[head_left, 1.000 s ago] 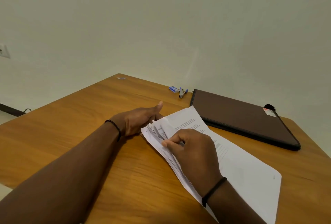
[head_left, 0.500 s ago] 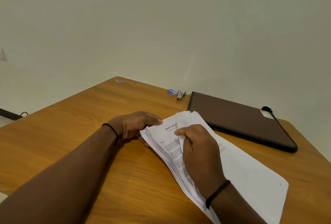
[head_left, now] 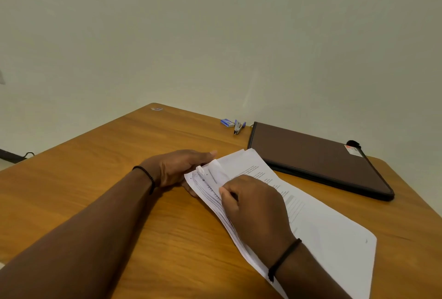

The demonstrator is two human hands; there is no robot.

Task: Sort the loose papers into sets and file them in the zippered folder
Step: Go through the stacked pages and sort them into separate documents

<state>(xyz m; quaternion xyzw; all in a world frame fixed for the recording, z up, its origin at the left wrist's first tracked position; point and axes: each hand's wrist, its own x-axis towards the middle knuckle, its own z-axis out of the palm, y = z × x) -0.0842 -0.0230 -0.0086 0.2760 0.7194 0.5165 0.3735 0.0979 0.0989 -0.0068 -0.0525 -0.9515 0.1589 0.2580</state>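
- Nearest the camera, two bare forearms reach in over a wooden table [head_left: 100,203], each wrist wearing a thin dark band.
- The right hand [head_left: 256,210] lies on the stack of loose papers [head_left: 318,224], which runs diagonally across the table. Its fingers [head_left: 228,197] are curled, with the thumb tip set against the stack's near-left edge.
- Half a second ago this hand was further up the stack, lifting a top sheet by its corner. It has since slid back down to the edge, where the upper left corners are now fanned apart.
- The left hand [head_left: 177,167], at the stack's far left corner, grips that corner with its thumb stretched over the top and its fingers tucked beneath. The thumb has shifted little in that time.
- Judged from this, the person is still leafing through the sheets to find where one set ends; no set lies apart from the stack yet.
- Beyond the stack's far right side, just apart from it, lies the brown zippered folder [head_left: 313,155], flat and closed, so the filing has not begun.
- Beyond the stack's far end, left of the folder, lie a small stapler [head_left: 238,127] and a blue staple box [head_left: 227,122], near the table's back edge.
- Behind the table stands a plain pale wall [head_left: 215,35]; a dark cable [head_left: 16,156] shows low at the far left.
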